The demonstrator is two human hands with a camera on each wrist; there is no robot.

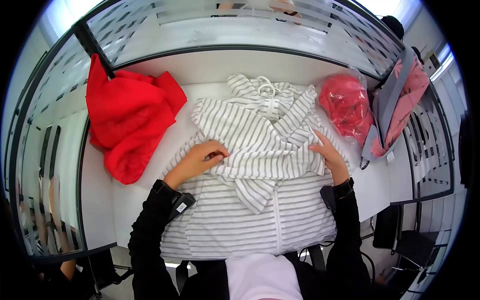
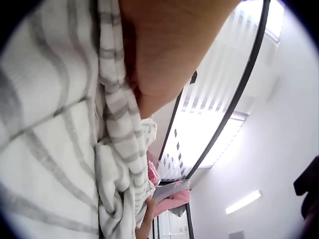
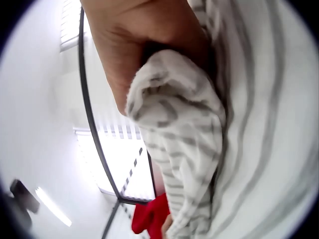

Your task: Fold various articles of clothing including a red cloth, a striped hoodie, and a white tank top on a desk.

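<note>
A white hoodie with grey stripes [image 1: 235, 215] lies spread on the table, its hood at the far side and its zip running towards the person. Its sleeves [image 1: 250, 130] are folded across the chest. On the left, my left hand [image 1: 202, 156] pinches the folded sleeve cloth with curled fingers; the left wrist view shows a rolled fold [image 2: 117, 99] against that hand, fingertips hidden. Over on the right, my right hand [image 1: 330, 152] grips the end of a sleeve. That sleeve's cuff opening [image 3: 159, 99] faces the right wrist camera, tucked beneath the palm.
Bunched red cloth [image 1: 135, 120] lies at the left of the white table [image 1: 372, 185]. At the back right are a red item in clear plastic [image 1: 345, 102] and a pink and grey bag [image 1: 395, 110]. Framed glass partitions [image 1: 225, 30] enclose the table's back and sides.
</note>
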